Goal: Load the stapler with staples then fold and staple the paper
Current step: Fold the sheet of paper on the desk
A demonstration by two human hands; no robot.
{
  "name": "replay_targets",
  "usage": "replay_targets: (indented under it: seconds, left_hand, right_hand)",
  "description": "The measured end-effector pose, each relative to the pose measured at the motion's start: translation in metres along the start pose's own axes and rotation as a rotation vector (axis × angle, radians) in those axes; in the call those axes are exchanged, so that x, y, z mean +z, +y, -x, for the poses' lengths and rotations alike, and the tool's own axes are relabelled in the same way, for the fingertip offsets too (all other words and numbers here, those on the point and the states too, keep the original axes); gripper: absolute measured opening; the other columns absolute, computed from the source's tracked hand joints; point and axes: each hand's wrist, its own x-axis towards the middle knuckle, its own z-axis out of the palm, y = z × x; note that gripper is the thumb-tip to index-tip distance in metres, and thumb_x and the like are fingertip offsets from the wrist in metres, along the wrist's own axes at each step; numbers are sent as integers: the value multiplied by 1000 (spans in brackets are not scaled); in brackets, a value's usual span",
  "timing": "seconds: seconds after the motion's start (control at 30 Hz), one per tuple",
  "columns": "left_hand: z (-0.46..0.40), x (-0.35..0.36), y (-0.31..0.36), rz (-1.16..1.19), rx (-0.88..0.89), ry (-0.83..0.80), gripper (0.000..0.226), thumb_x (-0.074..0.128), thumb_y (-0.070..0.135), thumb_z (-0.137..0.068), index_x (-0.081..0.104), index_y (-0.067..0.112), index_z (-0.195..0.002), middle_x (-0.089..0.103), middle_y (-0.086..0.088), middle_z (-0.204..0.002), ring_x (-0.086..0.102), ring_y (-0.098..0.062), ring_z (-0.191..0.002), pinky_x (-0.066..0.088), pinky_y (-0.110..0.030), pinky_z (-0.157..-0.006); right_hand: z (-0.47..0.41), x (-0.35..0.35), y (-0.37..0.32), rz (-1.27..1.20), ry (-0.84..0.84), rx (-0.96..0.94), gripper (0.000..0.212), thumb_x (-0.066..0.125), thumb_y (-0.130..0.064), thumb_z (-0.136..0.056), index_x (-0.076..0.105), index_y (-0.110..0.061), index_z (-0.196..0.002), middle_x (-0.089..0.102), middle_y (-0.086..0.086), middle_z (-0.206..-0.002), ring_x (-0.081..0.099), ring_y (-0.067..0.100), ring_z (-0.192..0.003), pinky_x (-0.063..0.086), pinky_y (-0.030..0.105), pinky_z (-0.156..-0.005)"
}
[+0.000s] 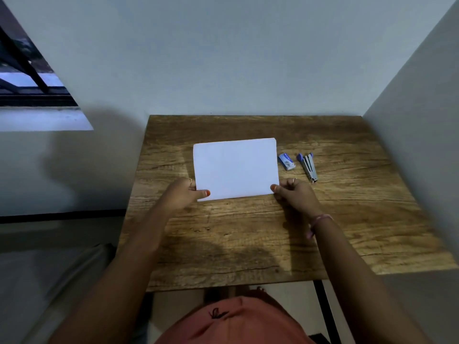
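Paper [235,168] pinched at both near corners, mid table [347,232]

Left hand [182,193] and right hand [295,192] each gripped 1 corner, probably squaring it for a fold. Stapler [308,167] and staple box [286,161] sat untouched just right of it, within reach.

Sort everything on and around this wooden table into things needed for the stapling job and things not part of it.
Needed:
white sheet of paper, pinched by both hands
small blue staple box
grey metal stapler with blue ends

Not part of it:
dark-framed window
pink wrist thread
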Motion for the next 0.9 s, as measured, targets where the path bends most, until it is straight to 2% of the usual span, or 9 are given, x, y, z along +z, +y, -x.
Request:
replay_targets:
  seconds: [0.1, 0.17, 0.23, 0.3, 0.43, 0.5, 0.63, 0.77, 0.9]
  left_hand:
    - [-7, -3, 4, -8, -54, -19, 37, 69, 40, -84, 68, 10, -107, 70, -1, -103, 65, -13, -83, 48, -25, -67]
    - [-10, -3, 6, -20, -90, -16, 30, 69, 40, -83, 69, 12, -93, 70, -1, -95, 63, -13, -78, 43, -23, -59]
    - [-12, -2, 7, -21, -133, -9, 29, 71, 39, -82, 68, 11, -83, 69, -4, -90, 62, -15, -77, 43, -24, -59]
    - [-14, -2, 8, -8, -170, -2, 32, 73, 37, -80, 69, 6, -88, 70, -7, -90, 64, -20, -80, 47, -29, -68]
    - [-18, -3, 10, 22, -222, -27, 33, 75, 33, -78, 68, 5, -93, 71, -8, -91, 66, -23, -85, 53, -37, -80]
    - [-20, -4, 12, 36, -250, -50, 32, 76, 31, -78, 66, 6, -95, 70, -8, -88, 66, -22, -82, 51, -33, -71]
    - [-22, -6, 13, 65, -277, -57, 26, 77, 29, -77, 65, 9, -88, 69, -5, -80, 63, -18, -72, 44, -26, -58]
    - [-21, -6, 14, 61, -285, -54, 27, 77, 29, -77, 65, 8, -88, 69, -7, -80, 62, -19, -73, 41, -27, -59]
    - [-20, -1, 19, 96, -318, -75, 21, 79, 21, -76, 65, 7, -85, 69, -7, -73, 61, -15, -58, 42, -23, -50]
  right_hand:
    - [-10, 7, -2, 72, 51, 56, 14, 68, -26, -85, 69, -12, -89, 72, 8, -89, 68, 24, -89, 54, 42, -86]
    - [-16, 13, -3, 148, 98, 86, 25, 66, -29, -87, 69, -10, -102, 71, 9, -100, 64, 24, -97, 51, 43, -91]
    - [-20, 19, -6, 217, 136, 99, 31, 64, -29, -87, 66, -8, -110, 69, 9, -105, 61, 20, -96, 49, 37, -87]
    - [-22, 23, -7, 267, 170, 115, 31, 64, -28, -87, 66, -7, -110, 68, 9, -101, 56, 17, -87, 44, 30, -75]
    - [-23, 25, -8, 324, 198, 121, 26, 64, -27, -87, 70, -8, -103, 64, 6, -85, 53, 16, -79, 39, 27, -69]
    - [-23, 26, -7, 336, 211, 107, 24, 64, -26, -86, 71, -7, -99, 67, 8, -85, 52, 16, -76, 39, 27, -68]
    - [-26, 28, -5, 351, 228, 112, 20, 64, -24, -85, 71, -7, -93, 53, -6, -62, 48, 7, -61, 38, 28, -61]
    - [-31, 30, -5, 384, 215, 125, 21, 63, -25, -86, 71, -8, -95, 54, -4, -66, 52, 12, -69, 41, 27, -63]
    - [-35, 29, -3, 427, 228, 123, 22, 62, -25, -88, 70, -6, -97, 59, 1, -74, 58, 17, -77, 43, 28, -65]
